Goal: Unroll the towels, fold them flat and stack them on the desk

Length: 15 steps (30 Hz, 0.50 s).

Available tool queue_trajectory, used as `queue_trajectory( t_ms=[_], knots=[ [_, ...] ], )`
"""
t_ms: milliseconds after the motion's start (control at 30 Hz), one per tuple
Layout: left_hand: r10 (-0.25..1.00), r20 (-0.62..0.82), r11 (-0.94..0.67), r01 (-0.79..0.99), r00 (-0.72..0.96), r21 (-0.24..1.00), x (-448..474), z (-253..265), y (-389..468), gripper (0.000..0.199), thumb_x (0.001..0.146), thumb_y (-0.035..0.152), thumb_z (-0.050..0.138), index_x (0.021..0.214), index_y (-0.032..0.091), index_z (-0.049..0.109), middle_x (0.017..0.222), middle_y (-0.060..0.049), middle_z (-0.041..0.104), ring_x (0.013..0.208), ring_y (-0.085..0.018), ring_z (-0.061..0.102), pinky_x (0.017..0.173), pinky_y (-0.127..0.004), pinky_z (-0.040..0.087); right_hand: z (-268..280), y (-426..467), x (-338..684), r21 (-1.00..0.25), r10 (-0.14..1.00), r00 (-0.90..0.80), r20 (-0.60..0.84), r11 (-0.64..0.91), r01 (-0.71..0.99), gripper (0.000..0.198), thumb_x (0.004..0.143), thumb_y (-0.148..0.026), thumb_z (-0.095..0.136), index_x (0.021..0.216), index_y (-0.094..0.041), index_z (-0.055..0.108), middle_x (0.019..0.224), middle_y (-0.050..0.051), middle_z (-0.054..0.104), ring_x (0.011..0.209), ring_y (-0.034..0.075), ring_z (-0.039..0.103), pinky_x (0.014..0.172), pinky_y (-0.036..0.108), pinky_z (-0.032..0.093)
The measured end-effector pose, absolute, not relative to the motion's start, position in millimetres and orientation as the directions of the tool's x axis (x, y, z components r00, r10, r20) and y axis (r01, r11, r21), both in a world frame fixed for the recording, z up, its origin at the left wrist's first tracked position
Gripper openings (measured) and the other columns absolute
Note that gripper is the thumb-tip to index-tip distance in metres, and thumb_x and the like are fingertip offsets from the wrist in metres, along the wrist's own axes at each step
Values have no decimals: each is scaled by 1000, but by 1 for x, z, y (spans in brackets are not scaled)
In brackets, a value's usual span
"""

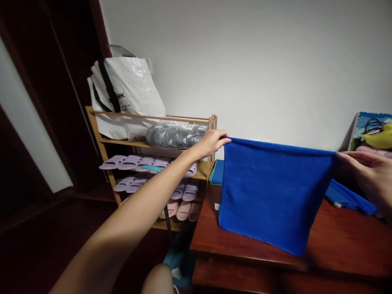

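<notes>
Nearest, the right hand (369, 177) pinches one top corner of a blue towel (272, 192), fingers closed on the cloth. Its lower edge hangs just over the front edge of the dark wooden table (245, 245). Farther out, the left hand (211, 143) grips the other top corner past the table's left edge, before a shoe rack (153, 163) of slippers (131, 162).

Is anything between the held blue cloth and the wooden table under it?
Nothing visible. The blue cloth, pinched by the left hand and right hand, hangs over bare table; another blue cloth lies farther right.
</notes>
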<state>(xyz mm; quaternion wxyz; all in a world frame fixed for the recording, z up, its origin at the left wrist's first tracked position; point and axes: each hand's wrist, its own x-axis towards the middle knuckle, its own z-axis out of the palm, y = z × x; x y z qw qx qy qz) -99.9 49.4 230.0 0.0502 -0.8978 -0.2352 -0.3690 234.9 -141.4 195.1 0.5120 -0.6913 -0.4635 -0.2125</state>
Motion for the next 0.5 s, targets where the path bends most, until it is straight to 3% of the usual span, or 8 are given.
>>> queue_trajectory(
  t_ms=[133,333,500],
  knots=[
    [407,711,-900,385,574,204,-108,237,44,5,84,19,60,81,14,60,68,2,58,62,-12,51,60,-23,37,199,-137,247,-466,407,439,801,-36,884,60,75,-63,51,94,-9,71,80,9,70,72,14,61,68,25,42],
    [372,733,-911,376,569,170,-115,250,36,12,86,22,56,76,17,55,66,2,54,60,-12,47,58,-24,35,206,-133,263,-448,359,440,823,-67,892,70,69,-76,48,98,-17,71,81,10,70,67,18,61,59,30,41],
    [322,754,-926,356,573,125,-120,257,29,11,89,21,50,79,17,51,75,0,54,69,-14,48,65,-25,37,212,-137,253,-550,394,521,757,-44,834,72,65,-79,49,100,-19,70,72,9,68,60,17,58,51,28,36]
  ],
)
